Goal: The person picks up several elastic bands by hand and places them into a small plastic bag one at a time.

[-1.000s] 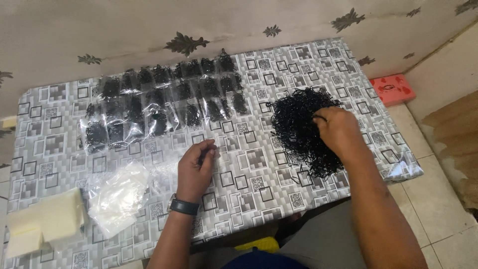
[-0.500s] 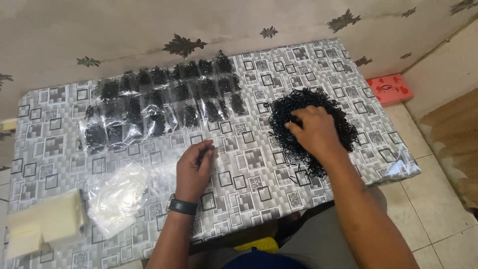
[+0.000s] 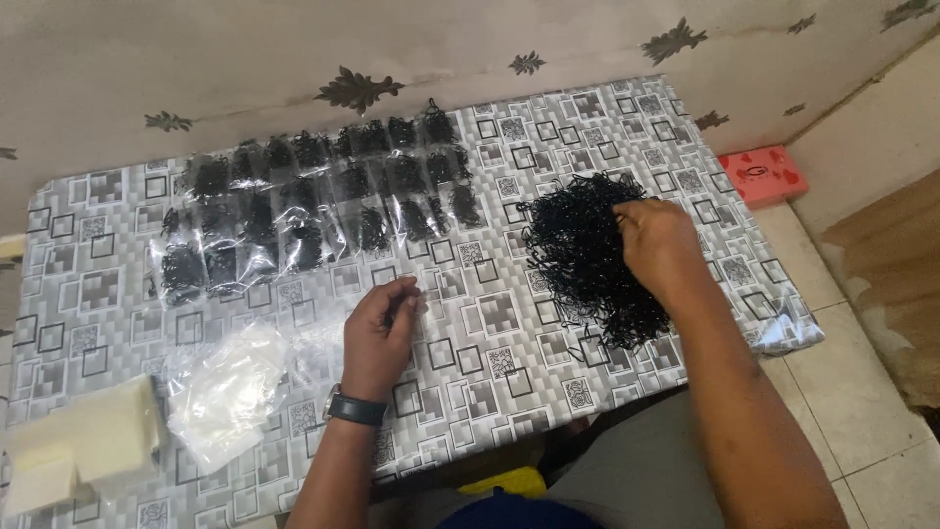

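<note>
A heap of small black rubber bands [image 3: 580, 257] lies on the right half of the table. My right hand [image 3: 658, 240] rests on the heap's right side, its fingers pinched into the bands. My left hand [image 3: 379, 333], with a watch on the wrist, lies on the patterned tablecloth [image 3: 490, 362] near the middle, fingers curled around a few thin black bands. Rows of small clear bags filled with black bands [image 3: 304, 211] lie at the back left.
A pile of empty clear plastic bags [image 3: 230, 387] sits left of my left hand. Pale cream blocks [image 3: 78, 446] lie at the table's front left corner. A red box [image 3: 762, 174] sits on the tiled floor to the right. A patterned wall runs behind the table.
My right hand has shifted from the heap's right edge toward its upper middle. My left hand has stayed in place.
</note>
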